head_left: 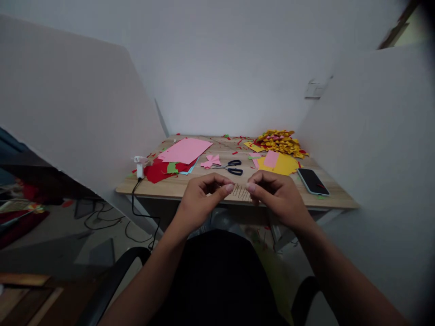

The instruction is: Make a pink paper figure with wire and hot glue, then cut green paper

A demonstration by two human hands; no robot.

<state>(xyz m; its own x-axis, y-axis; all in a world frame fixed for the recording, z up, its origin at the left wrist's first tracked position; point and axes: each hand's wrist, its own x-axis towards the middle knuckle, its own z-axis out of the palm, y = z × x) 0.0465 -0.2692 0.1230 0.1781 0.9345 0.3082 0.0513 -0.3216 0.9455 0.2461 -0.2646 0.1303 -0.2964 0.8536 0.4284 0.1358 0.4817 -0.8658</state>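
Between my two hands, over the table's front edge, hangs a thin brown cord bent into several narrow loops. My left hand pinches its left end between thumb and forefinger. The right end sits in the pinch of my right hand. Just beyond them lie scissors with dark handles, their blades pointing left. A pink paper cutout with petal-like lobes touches or lies close to the blade tips. Whether the cord is thread or wire I cannot tell.
Stacked pink sheets and red paper lie at left, near a white plug-like device with a black cable. At right are yellow paper, a pile of folded yellow pieces and a phone. White partitions flank the table.
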